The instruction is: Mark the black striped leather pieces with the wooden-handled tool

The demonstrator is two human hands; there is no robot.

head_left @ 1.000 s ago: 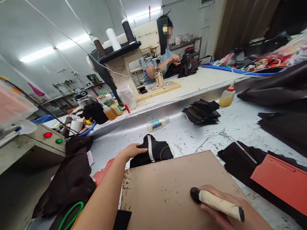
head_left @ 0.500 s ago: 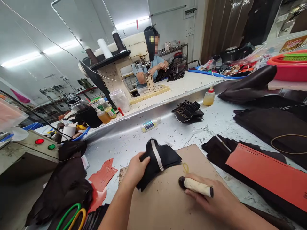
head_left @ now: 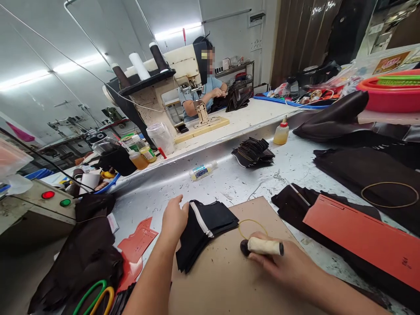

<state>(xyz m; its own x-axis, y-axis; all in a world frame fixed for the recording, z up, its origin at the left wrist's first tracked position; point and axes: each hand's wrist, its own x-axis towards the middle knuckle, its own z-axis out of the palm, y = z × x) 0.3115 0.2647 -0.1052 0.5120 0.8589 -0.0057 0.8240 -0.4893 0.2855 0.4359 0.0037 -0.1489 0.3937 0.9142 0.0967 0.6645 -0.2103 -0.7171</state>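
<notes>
On the brown board (head_left: 219, 280) lies a stack of black fabric pieces (head_left: 216, 216) with a pale strip (head_left: 201, 218) across the top. My left hand (head_left: 174, 218) is at the stack's left edge, thumb and forefinger apart and pointing away from me; its other fingers are hidden. My right hand (head_left: 288, 262) is closed around a tool with a cream wrapped handle (head_left: 265, 246) and dark ends; its kind is unclear. A yellow rubber band (head_left: 252, 221) loops out beside the right fingers, near the stack's right corner.
Beyond the board are a glue tube (head_left: 201, 171), a dark bundle (head_left: 252, 152) and a red-capped bottle (head_left: 281, 132). An orange template (head_left: 361, 240) covers dark pieces at right. Green-and-yellow-handled scissors (head_left: 95, 297) lie lower left. A co-worker (head_left: 205, 89) sits behind the sewing machine (head_left: 180, 61).
The black stack has shifted left and toward me. My left thumb has come off its top to the edge. The rubber band has opened into a wider loop by my right hand.
</notes>
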